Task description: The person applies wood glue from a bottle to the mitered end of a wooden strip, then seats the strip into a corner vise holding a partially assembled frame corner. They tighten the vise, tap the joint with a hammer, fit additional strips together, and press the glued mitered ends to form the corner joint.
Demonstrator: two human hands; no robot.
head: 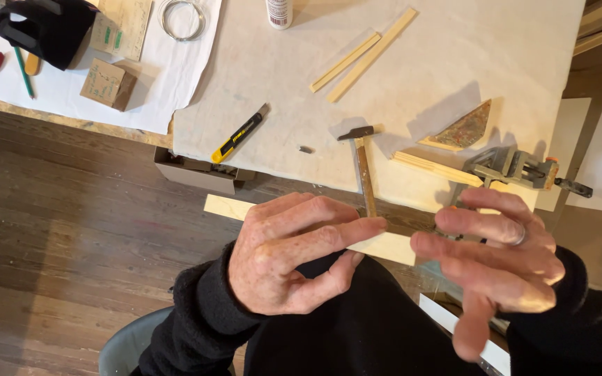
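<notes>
Fingers of the left hand [294, 254] pinch a pale wood strip [384, 245]. Right hand [503, 264] hovers spread at its right end, near the hammer [364, 167] on the surface [454, 56].

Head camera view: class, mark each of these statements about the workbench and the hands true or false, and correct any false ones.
1. The left hand holds a pale wooden strip. True.
2. The right hand grips the hammer. False: the hammer lies on the table, and the right hand is open.
3. A yellow utility knife lies on the white sheet. True.
4. The small vise sits left of the knife. False: it sits far to the right.
</notes>
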